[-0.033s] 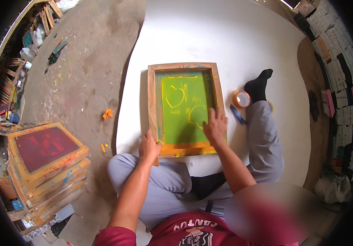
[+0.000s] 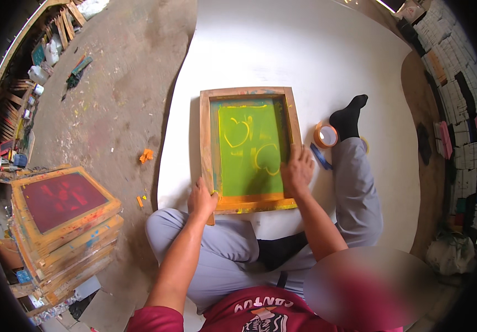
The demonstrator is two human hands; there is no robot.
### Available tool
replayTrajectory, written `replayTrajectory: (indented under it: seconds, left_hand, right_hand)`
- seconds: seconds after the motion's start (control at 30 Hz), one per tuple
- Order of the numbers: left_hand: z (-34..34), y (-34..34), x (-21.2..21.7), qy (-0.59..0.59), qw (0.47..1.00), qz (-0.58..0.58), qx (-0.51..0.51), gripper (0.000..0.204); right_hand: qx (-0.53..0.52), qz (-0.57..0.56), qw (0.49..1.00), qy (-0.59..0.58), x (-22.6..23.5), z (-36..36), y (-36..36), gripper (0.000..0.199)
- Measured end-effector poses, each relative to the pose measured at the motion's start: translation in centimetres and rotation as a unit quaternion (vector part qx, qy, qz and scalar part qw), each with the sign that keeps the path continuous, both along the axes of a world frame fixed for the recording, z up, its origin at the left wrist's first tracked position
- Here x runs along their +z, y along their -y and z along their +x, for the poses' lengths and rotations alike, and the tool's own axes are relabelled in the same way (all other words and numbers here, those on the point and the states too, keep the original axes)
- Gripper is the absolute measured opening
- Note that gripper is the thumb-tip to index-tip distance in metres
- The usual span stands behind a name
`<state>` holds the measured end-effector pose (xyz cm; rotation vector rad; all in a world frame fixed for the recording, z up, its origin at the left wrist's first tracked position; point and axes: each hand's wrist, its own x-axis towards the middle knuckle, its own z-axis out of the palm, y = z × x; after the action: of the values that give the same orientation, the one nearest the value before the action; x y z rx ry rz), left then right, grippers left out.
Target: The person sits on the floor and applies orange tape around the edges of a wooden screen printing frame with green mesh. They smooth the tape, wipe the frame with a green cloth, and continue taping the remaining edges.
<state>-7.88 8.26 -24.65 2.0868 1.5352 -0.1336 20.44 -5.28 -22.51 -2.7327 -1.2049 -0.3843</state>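
A wooden screen-printing frame (image 2: 206, 133) lies in front of me, with green-yellow mesh (image 2: 248, 174) bearing two yellow apple- or heart-like outlines. Orange tape (image 2: 249, 201) runs along the near end of the mesh. My left hand (image 2: 200, 199) is closed around the frame's left rail near its lower corner. At the right rail, my right hand (image 2: 297, 170) rests with its fingers stretched forward over the wood; its thumb side reaches over the mesh edge. Slight blur softens the right fingers, and I see nothing held in them.
The frame sits on a large white sheet (image 2: 249, 44). Right of it are an orange tape roll (image 2: 326, 134), a blue strip (image 2: 321, 156) and my socked foot (image 2: 350, 117). Stacked screen frames (image 2: 64, 202) with a dark red top one stand at the left, near an orange scrap (image 2: 146, 156).
My right hand has shifted slightly right, from over the mesh onto the right rail, uncovering more of the lower outline. The left hand stays on the left rail.
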Motion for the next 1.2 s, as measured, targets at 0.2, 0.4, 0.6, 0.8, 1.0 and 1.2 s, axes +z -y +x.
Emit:
replayTrajectory:
  seconds: [0.2,0.4,0.6,0.8,1.0,1.2]
  left_hand:
    - [0.2,-2.3,0.0,-0.006,1.000,-0.004,-0.012,0.068]
    - [0.1,-9.7,0.6,-0.023,0.995,0.083,-0.042,0.068]
    - [1.2,-16.4,0.2,-0.024,0.994,0.085,-0.059,0.074]
    - [2.9,-9.6,-0.9,0.110,0.971,0.192,0.096,0.091]
    - [2.0,1.2,-6.0,0.209,0.893,0.176,0.358,0.101]
    - [2.0,0.8,-7.7,0.490,0.773,-0.027,0.403,0.085]
  right_hand:
    - [-0.113,-0.080,0.928,-0.344,0.8,4.8,-0.1,0.088]
    - [-0.010,-0.061,0.943,-0.328,-0.4,2.2,0.0,0.068]
    - [-0.006,0.060,0.933,-0.355,-3.1,-3.8,0.5,0.043]
    - [0.104,-0.054,0.983,-0.142,-2.4,3.6,2.0,0.062]
    - [0.332,-0.157,0.926,-0.092,-0.2,9.4,-1.0,0.072]
    - [0.366,-0.155,0.917,-0.037,-2.3,9.9,-1.6,0.043]
